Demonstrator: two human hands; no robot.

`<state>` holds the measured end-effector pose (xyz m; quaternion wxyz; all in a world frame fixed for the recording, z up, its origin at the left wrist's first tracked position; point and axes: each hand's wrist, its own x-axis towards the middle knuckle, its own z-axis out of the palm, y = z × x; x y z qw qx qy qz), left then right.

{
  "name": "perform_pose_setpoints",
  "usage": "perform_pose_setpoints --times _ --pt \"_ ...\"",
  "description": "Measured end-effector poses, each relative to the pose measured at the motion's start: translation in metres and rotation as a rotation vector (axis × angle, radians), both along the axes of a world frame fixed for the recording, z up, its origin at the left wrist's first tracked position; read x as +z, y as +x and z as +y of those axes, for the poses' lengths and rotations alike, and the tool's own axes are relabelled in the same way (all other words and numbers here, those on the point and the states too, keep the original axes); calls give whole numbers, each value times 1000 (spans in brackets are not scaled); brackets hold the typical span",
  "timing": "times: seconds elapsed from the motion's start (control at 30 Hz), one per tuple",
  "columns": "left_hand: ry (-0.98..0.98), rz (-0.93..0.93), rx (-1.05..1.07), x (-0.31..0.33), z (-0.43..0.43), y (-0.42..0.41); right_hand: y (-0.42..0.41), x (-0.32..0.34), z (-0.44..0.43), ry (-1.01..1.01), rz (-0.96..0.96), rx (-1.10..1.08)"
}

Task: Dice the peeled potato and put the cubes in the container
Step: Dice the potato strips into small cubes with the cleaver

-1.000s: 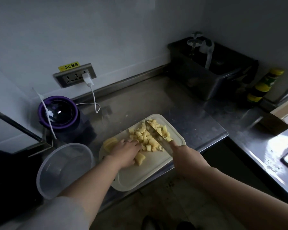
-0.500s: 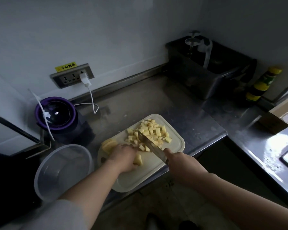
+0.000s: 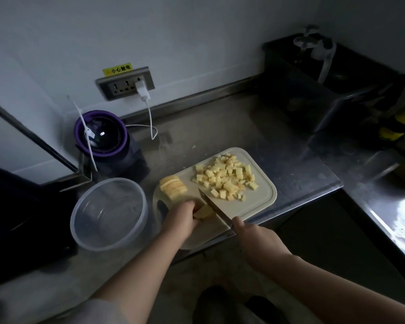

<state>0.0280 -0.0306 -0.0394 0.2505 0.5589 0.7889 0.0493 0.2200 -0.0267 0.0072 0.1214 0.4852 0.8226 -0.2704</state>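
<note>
A pale cutting board (image 3: 262, 202) lies at the counter's front edge. Several yellow potato cubes (image 3: 225, 177) are heaped on its far half. A stack of potato slices (image 3: 173, 187) sits at its left edge. My left hand (image 3: 181, 217) holds down a small potato piece (image 3: 204, 212) near the board's front. My right hand (image 3: 258, 238) grips a knife (image 3: 214, 206) by the handle. Its blade lies against the right side of that piece, with the tip pointing away from me. A clear round plastic container (image 3: 109, 213) stands left of the board with nothing visible inside.
A purple-rimmed blender (image 3: 102, 134) stands behind the container, its white cable plugged into the wall socket (image 3: 125, 83). A dark metal tub (image 3: 318, 83) sits at the back right. A green-and-yellow bottle (image 3: 400, 123) stands at the right edge. The counter drops off just below the board.
The knife has drawn back from the cube pile toward me, to the piece under my left hand. My left hand slid toward the board's front and uncovered the slice stack.
</note>
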Motion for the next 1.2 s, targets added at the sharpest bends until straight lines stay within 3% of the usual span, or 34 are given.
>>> perform_pose_setpoints --times 0.33,0.63,0.83,1.2 --pt "3 99 -40 -1 4 4 -4 0 1 -15 -2 -5" --pt "80 24 82 -1 3 13 -5 5 12 -27 -6 -19" --pt "171 -102 145 5 -2 16 2 15 16 74 26 -1" --pt "181 -67 194 6 -3 19 4 22 5 68 17 90"
